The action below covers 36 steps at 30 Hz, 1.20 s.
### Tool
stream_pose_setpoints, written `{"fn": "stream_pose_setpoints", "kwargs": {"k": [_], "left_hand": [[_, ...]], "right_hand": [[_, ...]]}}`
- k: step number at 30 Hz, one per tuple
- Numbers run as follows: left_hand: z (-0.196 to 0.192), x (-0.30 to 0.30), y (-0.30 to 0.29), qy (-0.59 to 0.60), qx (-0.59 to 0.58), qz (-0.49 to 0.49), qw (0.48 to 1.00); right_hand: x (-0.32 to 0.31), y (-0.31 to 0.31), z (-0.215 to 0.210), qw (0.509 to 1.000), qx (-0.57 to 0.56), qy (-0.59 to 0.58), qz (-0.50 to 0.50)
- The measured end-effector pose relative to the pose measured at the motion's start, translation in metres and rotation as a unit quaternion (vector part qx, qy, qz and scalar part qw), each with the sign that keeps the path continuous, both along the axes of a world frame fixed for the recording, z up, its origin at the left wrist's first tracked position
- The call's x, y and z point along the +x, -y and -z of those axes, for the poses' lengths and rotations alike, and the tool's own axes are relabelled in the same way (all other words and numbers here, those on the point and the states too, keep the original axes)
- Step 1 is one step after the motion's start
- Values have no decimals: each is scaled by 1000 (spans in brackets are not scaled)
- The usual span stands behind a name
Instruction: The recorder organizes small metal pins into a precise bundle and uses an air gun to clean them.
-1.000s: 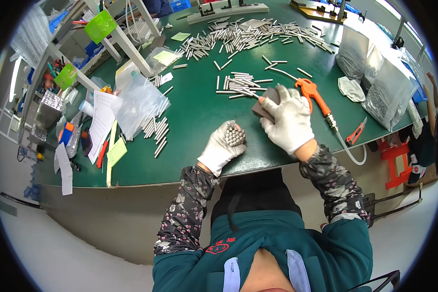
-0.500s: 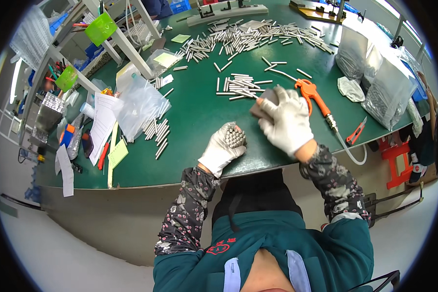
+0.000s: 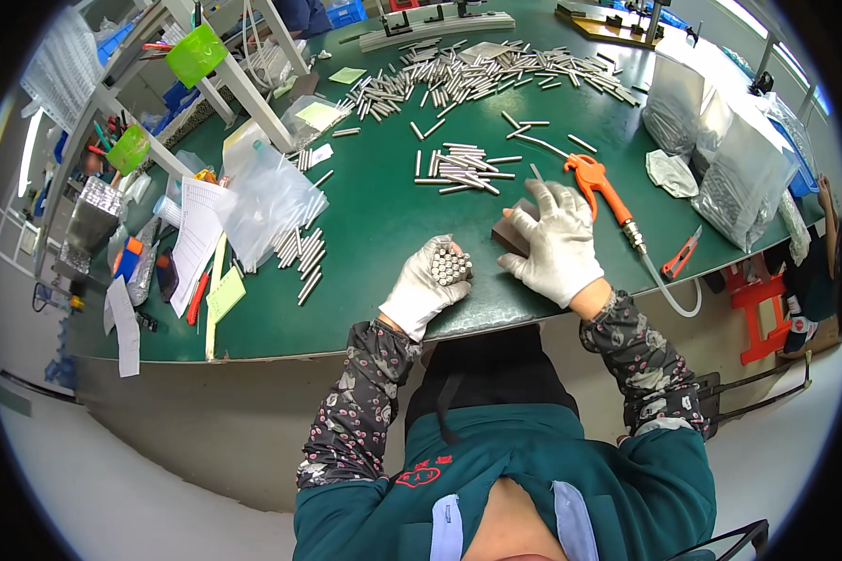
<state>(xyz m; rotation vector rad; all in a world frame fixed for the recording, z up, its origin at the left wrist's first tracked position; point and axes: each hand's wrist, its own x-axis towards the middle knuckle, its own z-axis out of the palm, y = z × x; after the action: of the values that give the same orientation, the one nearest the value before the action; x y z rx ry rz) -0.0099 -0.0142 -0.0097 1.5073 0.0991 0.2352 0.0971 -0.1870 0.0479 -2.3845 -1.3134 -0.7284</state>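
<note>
My left hand (image 3: 428, 285), in a white glove, is closed around a bundle of short metal pins (image 3: 451, 266), their round ends facing up. At the table's front edge, it stays just above the green top. My right hand (image 3: 559, 245), also gloved, is spread with its fingers stretched out beside a brown-grey block (image 3: 509, 236). Thumb and forefinger are close to the block, whose far side is partly covered by the hand. A single pin (image 3: 536, 172) shows just past the fingertips. A small pile of loose pins (image 3: 463, 168) lies beyond both hands.
A large heap of pins (image 3: 477, 75) spreads across the back. To the right lie an orange air gun (image 3: 601, 185) with its hose and a red cutter knife (image 3: 683, 252). Filled plastic bags (image 3: 744, 192) stand farther right. Plastic sheets (image 3: 267, 201) and papers are at left.
My right hand has drawn slightly nearer with the block and its fingers have spread. The block has come down toward the front edge. My left hand keeps its bundle almost in place.
</note>
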Motion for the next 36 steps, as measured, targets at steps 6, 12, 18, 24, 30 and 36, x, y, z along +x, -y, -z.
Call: {"fn": "stream_pose_setpoints", "kwargs": {"k": [6, 12, 18, 24, 30, 36], "left_hand": [[-2, 6, 11, 60, -97, 85, 990], [-6, 2, 2, 79, 88, 65, 991], [-4, 6, 0, 55, -186, 155, 969], [-5, 5, -1, 39, -53, 99, 993], [-5, 7, 1, 33, -114, 104, 987], [-13, 3, 1, -7, -28, 87, 996]], "right_hand": [[-26, -19, 18, 937, 61, -299, -167], [-29, -26, 13, 906, 60, -391, -152], [-25, -32, 13, 905, 62, -384, -171], [-23, -33, 12, 908, 43, -386, -160], [-23, -33, 12, 905, 41, -392, -162], [-13, -13, -5, 944, 43, -318, -74]]}}
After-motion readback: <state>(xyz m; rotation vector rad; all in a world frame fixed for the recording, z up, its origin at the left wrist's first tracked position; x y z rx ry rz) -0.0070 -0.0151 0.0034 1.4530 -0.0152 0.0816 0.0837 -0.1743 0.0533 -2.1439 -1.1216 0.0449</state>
